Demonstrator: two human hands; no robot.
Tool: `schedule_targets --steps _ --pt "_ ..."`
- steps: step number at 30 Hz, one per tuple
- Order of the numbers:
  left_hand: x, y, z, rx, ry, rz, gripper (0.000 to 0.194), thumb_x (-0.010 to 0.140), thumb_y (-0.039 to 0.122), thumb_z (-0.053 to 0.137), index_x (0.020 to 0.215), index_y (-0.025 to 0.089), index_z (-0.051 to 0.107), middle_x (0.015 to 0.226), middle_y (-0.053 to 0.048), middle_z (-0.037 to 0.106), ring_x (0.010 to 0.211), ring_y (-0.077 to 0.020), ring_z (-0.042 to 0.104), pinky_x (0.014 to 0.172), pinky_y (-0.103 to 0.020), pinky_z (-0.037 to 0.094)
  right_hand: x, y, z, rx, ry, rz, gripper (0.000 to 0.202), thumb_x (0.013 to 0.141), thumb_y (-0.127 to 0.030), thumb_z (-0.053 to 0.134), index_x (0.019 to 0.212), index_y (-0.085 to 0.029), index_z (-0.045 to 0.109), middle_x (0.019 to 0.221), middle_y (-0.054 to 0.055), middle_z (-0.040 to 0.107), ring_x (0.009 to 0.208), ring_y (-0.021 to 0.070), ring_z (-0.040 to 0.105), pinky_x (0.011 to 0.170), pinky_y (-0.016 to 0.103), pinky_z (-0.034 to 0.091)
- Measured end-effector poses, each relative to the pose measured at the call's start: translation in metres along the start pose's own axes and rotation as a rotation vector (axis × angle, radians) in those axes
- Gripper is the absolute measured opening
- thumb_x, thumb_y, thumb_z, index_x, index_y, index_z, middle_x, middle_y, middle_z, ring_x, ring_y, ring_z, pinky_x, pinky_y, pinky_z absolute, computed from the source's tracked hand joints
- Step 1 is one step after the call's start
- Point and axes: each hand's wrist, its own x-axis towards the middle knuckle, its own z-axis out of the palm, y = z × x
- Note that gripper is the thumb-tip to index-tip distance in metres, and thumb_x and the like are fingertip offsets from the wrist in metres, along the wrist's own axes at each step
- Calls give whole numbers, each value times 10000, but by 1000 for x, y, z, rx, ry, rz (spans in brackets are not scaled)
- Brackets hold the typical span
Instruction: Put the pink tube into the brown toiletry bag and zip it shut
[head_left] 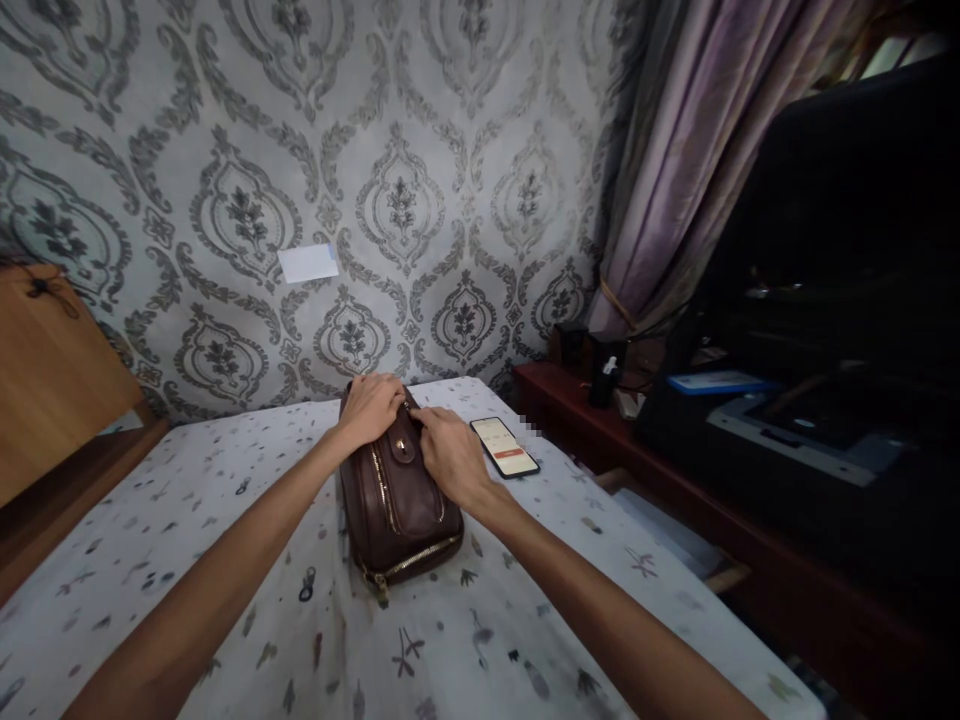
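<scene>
A dark brown leather bag with gold zippers lies lengthwise on the bed. A small flap with a gold clasp sits on its upper face. My left hand rests over the bag's far end, fingers bent around it. My right hand is at the bag's far right side, thumb and index finger pinched at a gold zipper end near the left fingertips. The pull itself is mostly hidden by the fingers. Close to the right hand, a phone with a lit screen lies face up.
A patterned white sheet covers the bed. Grey patterned wallpaper with a white card on it stands behind. On the left is a wooden cabinet. To the right stand a dark red table and a large black object beside a purple curtain.
</scene>
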Motion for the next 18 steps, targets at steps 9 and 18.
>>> schedule_targets --steps 9,18 --pt "-4 3 -5 -12 -9 46 202 940 192 483 905 193 682 1014 -104 708 1064 -292 607 976 -451 406 -10 4 13 144 110 -26 357 976 -172 425 1230 -166 676 1291 105 678 1207 242 617 1064 364 467" --pt "-7 6 -10 22 3 119 212 941 214 501 885 194 705 969 -91 712 1028 -279 587 991 -449 392 -14 8 23 225 166 -31 393 995 -213 401 1281 -139 662 1338 137 656 1264 247 590 1106 397 456"
